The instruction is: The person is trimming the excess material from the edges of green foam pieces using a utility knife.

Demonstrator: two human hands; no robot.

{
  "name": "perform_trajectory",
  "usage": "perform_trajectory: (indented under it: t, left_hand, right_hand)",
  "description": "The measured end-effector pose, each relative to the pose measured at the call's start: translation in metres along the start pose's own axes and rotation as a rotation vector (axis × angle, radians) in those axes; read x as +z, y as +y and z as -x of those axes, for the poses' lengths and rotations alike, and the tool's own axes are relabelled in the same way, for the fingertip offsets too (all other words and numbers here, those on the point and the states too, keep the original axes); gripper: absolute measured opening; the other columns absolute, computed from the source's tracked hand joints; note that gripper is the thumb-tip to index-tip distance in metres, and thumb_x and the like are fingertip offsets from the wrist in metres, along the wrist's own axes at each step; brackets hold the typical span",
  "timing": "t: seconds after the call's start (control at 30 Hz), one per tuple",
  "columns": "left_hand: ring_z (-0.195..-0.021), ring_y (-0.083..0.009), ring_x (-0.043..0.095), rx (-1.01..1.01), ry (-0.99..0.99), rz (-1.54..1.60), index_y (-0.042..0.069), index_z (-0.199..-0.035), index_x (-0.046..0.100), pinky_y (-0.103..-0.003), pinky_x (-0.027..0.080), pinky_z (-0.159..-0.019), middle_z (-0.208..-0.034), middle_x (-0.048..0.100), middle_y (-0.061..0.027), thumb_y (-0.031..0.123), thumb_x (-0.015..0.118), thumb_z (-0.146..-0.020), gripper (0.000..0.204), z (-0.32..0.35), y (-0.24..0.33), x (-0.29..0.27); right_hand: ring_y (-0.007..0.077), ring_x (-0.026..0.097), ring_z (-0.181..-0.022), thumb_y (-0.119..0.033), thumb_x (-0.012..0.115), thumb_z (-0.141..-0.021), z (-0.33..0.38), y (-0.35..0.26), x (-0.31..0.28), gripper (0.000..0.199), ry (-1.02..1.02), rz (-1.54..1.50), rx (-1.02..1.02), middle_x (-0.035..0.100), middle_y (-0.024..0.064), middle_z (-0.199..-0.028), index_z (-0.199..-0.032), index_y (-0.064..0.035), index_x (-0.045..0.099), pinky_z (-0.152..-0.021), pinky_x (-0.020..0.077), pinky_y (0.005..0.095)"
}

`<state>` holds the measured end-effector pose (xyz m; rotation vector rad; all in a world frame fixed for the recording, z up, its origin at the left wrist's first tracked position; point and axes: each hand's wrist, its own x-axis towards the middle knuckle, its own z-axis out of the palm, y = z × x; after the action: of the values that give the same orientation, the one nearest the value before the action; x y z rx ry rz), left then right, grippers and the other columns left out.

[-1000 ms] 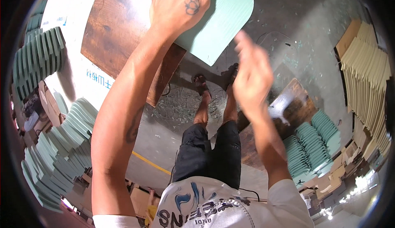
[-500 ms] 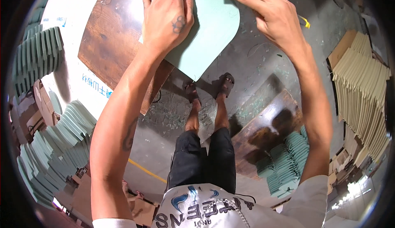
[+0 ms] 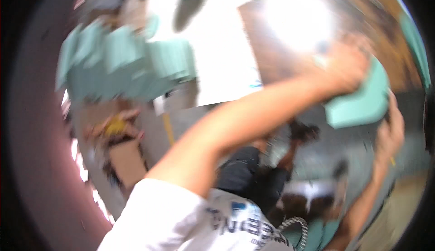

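Panel (image 3: 364, 103) under curled left fingers (image 3: 358, 51), straighter right fingers (image 3: 395, 108) alongside, hold unclear

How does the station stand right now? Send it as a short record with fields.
View: head camera, heavily blurred
Workpiece: pale green panel, partly covered by the left arm and hand
Left hand: over the panel's upper part; finger grip unclear
Right hand: at the panel's right edge; contact too blurred to confirm
Support: brown wooden surface, with the panel reaching past its near edge
Beside it, left: white surface
Farther left: stacked green pieces
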<state>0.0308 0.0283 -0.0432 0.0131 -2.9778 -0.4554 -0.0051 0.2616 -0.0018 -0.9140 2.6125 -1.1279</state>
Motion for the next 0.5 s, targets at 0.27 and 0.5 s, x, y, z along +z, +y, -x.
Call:
perform_trajectory:
  t: [0.27,0.5]
  left_hand:
    - [-0.129,-0.0331,0.048,-0.002,0.325,-0.068,-0.002,-0.116,0.07,-0.053,0.029,-0.111,-0.13,0.061,-0.0215,0.032,0.061,-0.08,0.051,0.004,0.014,0.03]
    - [-0.128,-0.0336,0.05,0.024,0.378,-0.018,-0.003,-0.116,0.07,-0.053,0.029,-0.112,-0.131,0.061,-0.0213,0.031,0.063,-0.08,0.05,-0.016,0.01,0.015]
  right_hand:
    - [0.0402,0.063,-0.117,0.009,0.05,-0.078,0.124,-0.042,0.035,0.069,-0.392,0.115,-0.252,0.066,0.0204,-0.132,-0.145,-0.0065,0.06,-0.102,0.0472,0.0438]
    - [0.0327,0.063,-0.123,0.007,0.047,-0.09,0.052,0.013,0.017,0.06,0.054,0.332,-0.075,0.063,0.017,-0.141,-0.148,-0.0056,0.056,-0.105,0.0466,0.0388]
